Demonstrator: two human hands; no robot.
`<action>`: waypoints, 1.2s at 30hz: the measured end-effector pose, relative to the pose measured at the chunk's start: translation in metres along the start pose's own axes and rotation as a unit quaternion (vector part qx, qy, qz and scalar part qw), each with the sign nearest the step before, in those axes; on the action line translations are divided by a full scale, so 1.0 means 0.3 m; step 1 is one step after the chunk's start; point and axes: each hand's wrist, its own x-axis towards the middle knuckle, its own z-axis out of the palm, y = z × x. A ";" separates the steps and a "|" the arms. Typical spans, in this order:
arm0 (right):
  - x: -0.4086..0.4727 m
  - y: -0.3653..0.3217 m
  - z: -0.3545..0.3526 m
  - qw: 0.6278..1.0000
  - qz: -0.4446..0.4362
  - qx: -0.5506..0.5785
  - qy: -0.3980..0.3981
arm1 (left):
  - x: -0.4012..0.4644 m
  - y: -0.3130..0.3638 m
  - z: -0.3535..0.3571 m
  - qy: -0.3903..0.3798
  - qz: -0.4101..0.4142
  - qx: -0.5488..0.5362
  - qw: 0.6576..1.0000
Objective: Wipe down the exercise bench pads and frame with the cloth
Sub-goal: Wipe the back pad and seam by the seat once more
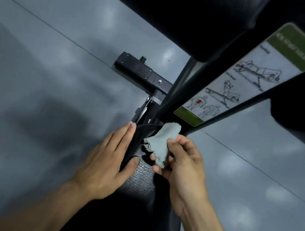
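The left hand (108, 160) lies flat, fingers straight, against the left edge of the black seat pad (141, 176), steadying it. Just right of that edge, the right hand (181, 165) pinches a bunched grey cloth (160, 143) over the pad's far end, below the frame bar (255, 80) with its sticker (252, 76). Spreading the cloth flatter would probably wipe that joint better.

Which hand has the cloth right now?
The right hand pinches the pale cloth; the left hand lies flat with straight fingers against the dark bench pad.
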 end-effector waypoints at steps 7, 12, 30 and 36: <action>-0.072 -0.009 0.021 0.992 0.038 -0.080 -0.088 | -0.019 0.120 -0.122 0.048 -0.260 -0.470 0.842; -0.089 -0.014 0.037 0.966 0.076 -0.178 -0.172 | -0.004 0.144 -0.181 -0.073 -0.281 -0.621 0.728; 0.115 -0.038 0.023 0.934 0.199 -0.295 -0.017 | 0.540 0.036 -0.064 0.075 -0.320 -0.302 0.895; 0.134 -0.042 0.005 0.933 0.209 -0.289 -0.039 | 0.583 0.056 -0.029 0.007 -0.305 -0.260 0.916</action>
